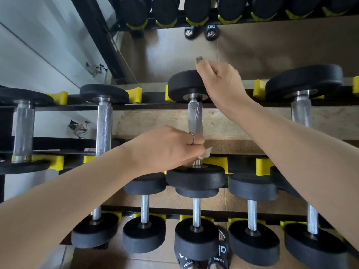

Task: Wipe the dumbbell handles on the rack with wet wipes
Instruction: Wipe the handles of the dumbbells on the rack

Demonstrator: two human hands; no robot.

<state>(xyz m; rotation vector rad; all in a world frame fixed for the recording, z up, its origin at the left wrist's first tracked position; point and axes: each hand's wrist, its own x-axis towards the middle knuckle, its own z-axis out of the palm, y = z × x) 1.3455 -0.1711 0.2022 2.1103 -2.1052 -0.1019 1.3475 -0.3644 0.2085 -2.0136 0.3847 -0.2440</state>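
Knurled steel marks the handle of the black round-headed dumbbell (195, 117) lying across the yellow cradles of the black metal rack (134, 95), and the left hand (171, 148) curls round its near end, pinching a small white wet wipe (206, 153) against the bar. Her right hand (219, 80) grips the far rubber head, thumb raised, fingers wrapped over its rim

Dumbbells (195, 121): nine (mirror aside); hands (171, 146): two
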